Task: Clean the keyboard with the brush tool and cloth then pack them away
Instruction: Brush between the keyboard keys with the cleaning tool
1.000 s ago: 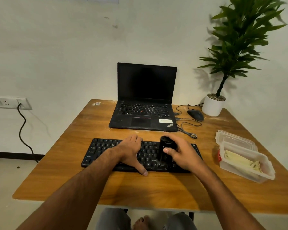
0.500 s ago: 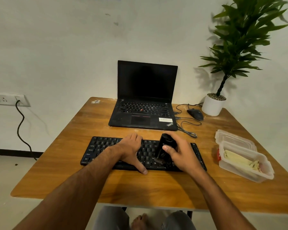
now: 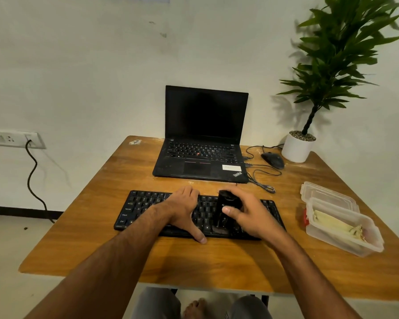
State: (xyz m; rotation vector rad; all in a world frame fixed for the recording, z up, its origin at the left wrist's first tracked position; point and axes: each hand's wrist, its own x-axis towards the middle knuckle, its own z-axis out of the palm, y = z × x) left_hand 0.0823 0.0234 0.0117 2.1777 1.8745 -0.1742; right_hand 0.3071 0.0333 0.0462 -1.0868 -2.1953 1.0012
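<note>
On the bench: I see a wooden bench (image 3: 217, 261) against a white wall.
Keyboard: black keyboard (image 3: 143, 203) under both hands.
Left hand (image 3: 182, 208): flat, fingers relaxed on keys.
Right hand (image 3: 247, 212): grip closed round brush tool (image 3: 226, 208).

A: How's the light?

B: Soft and even, a bit dim, with a greenish cast on the wall (image 3: 78, 65). The plant (image 3: 339, 54) throws a blurred shadow leftward onto the wall, so light comes from the right and front.

A: Any other shadows?

B: The forearms cast broad, soft shadows on the bench (image 3: 101, 226) toward the near edge. The wood carries a mild sheen, no hard glare.

A: Sharpness?

B: Fair in the middle; the laptop (image 3: 203, 139) keys read clearly. The plant's upper leaves are smeared. Wide-angle bending curves the bench edges and stretches the corners.
</note>
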